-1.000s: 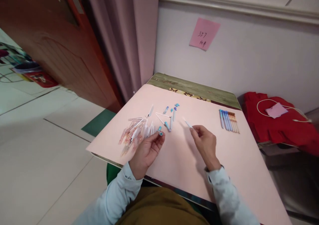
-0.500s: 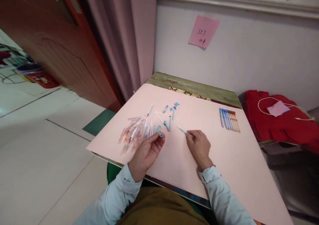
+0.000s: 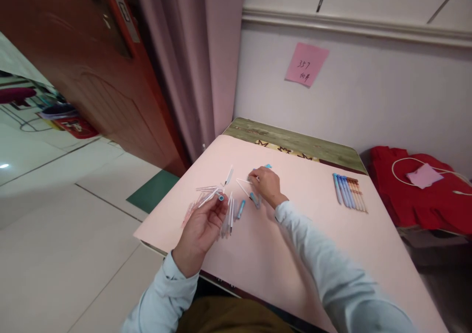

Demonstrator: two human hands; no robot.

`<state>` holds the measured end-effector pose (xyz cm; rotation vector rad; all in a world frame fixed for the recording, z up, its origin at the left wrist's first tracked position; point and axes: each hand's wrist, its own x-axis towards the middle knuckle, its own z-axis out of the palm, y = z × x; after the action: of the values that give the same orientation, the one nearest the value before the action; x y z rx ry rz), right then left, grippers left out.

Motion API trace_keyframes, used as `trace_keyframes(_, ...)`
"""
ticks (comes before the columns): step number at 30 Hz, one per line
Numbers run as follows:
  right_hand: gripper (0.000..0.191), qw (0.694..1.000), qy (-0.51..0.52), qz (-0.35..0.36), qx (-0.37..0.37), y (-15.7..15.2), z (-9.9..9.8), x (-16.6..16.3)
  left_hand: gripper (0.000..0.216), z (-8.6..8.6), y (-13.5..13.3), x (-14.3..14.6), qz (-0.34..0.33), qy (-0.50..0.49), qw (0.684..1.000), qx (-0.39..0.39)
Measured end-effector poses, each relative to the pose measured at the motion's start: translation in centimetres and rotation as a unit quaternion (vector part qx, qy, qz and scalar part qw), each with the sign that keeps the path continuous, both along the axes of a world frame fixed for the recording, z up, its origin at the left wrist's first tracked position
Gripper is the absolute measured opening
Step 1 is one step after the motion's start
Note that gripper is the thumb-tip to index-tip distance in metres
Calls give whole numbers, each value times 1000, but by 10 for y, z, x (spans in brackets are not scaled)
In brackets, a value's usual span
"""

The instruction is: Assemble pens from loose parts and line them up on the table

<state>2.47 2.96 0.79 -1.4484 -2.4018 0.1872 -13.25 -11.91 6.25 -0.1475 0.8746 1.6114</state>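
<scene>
My left hand (image 3: 202, 222) is closed, with a short blue pen piece (image 3: 221, 197) pinched between thumb and fingertips, its round end facing me. It hovers over a pile of clear pen barrels and white refills (image 3: 227, 217). My right hand (image 3: 266, 183) is at the loose parts further back, its fingers pinched together. Whatever it grips is hidden by the fingers. Close to it lie blue pen pieces (image 3: 254, 198), another blue piece (image 3: 241, 209) and a white refill (image 3: 242, 187). A small light-blue piece (image 3: 268, 166) shows just behind the right hand.
A row of blue and brown pens (image 3: 348, 193) lies at the table's right. The pink-topped table (image 3: 280, 269) stands against a wall bearing a pink note (image 3: 307, 64). Red cloth with a cable (image 3: 420, 190) is at right, a brown door (image 3: 121, 92) and curtain at left.
My right hand has moved from the table's middle back and left to the loose parts; the slender pen part no longer shows in it. My left hand, still holding the blue piece, has shifted left.
</scene>
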Motion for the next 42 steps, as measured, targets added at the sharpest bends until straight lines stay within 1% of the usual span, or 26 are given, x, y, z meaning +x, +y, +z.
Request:
trace_keyframes(4, 23, 997, -56, 41, -15, 30, -5, -29, 17, -2, 0, -10, 7, -15, 1000, -19)
trace_keyframes(8, 24, 994, -81, 74, -25, 39, -9, -39, 17, -4, 0, -17, 20, -37, 999, -27)
trace_keyframes(18, 24, 986, -126, 107, -32, 41, 0, -52, 17, -9, 4, -20, 12, -27, 998, -49)
trace_keyframes(22, 26, 985, -140, 93, -39, 41, -5, -56, 18, -8, 4, -20, 14, -23, 998, -49)
trace_keyframes(27, 22, 986, -141, 71, -56, 45, -8, -59, 16, -8, 4, -18, 19, -31, 998, -54)
trace_keyframes(30, 22, 988, -128, 67, -56, 44, -1, -62, 16, -9, 4, -16, 13, -26, 999, -46)
trace_keyframes(33, 24, 992, -100, 67, -43, 29, 13, -60, 15, -10, 3, -13, 3, -16, 999, -33)
trace_keyframes(36, 26, 997, -25, 57, -35, -5, 28, -44, 14, -11, 2, -7, -14, -15, 999, -29)
trace_keyframes(37, 22, 994, 75, 61, -60, -20, 31, -36, 14, -10, 2, -4, -18, -17, 999, -30)
trace_keyframes(38, 18, 977, 178, 71, -95, -36, 34, -28, 15, -10, 2, 0, -22, -21, 999, -29)
trace_keyframes(40, 16, 925, 335, 74, -164, -68, 36, -9, 16, -8, 4, 10, -36, -27, 999, -27)
trace_keyframes(41, 16, 900, 388, 70, -186, -84, 36, 0, 16, -8, 4, 16, -46, -29, 998, -26)
trace_keyframes(42, 16, 882, 424, 63, -195, -98, 36, 9, 16, -8, 4, 23, -59, -32, 997, -26)
